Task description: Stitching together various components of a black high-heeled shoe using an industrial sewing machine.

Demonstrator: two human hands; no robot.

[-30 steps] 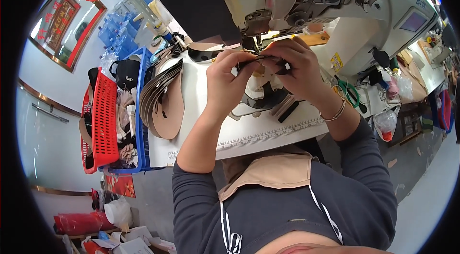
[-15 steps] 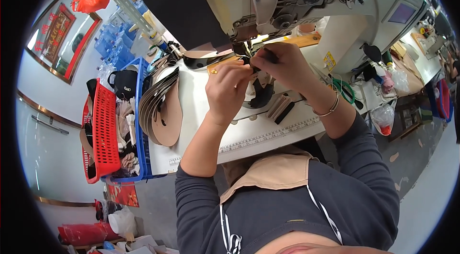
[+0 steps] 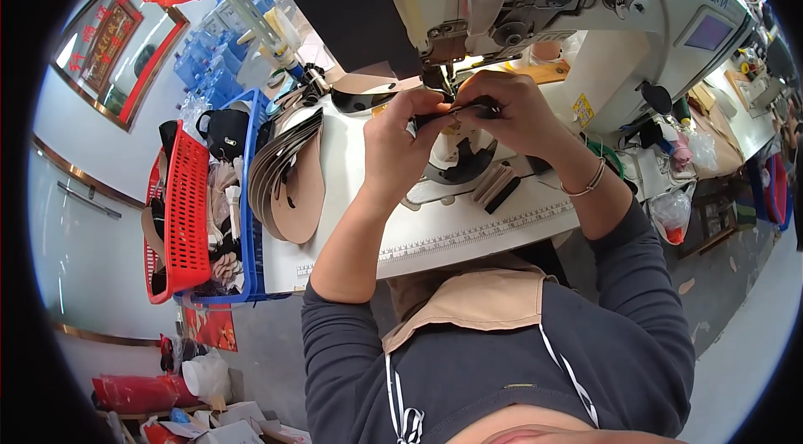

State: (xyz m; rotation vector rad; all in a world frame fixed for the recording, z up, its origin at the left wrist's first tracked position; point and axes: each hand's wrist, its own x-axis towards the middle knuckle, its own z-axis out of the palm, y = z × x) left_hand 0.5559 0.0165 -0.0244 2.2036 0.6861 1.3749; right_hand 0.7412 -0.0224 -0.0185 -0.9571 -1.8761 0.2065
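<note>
Both my hands are raised together just under the head of a white industrial sewing machine (image 3: 535, 0). My left hand (image 3: 397, 147) and my right hand (image 3: 514, 113) pinch the two ends of a small dark strip-shaped piece (image 3: 452, 113) right below the needle area. The piece is mostly hidden by my fingers. A bracelet sits on my right wrist. Beneath my hands lies a black and white curved cut part (image 3: 456, 168) on the white table (image 3: 435, 235).
A stack of tan and dark curved cut pieces (image 3: 288, 172) lies at the table's left. Beside it stand a blue crate (image 3: 251, 218) and a red basket (image 3: 184, 210) with material. Small dark and pale strips (image 3: 498, 184) lie near my right forearm. A ruler strip runs along the table's front edge.
My view has tilted closer to the machine. Both hands stayed together at the needle, shifting slightly upward in the picture with the small dark piece.
</note>
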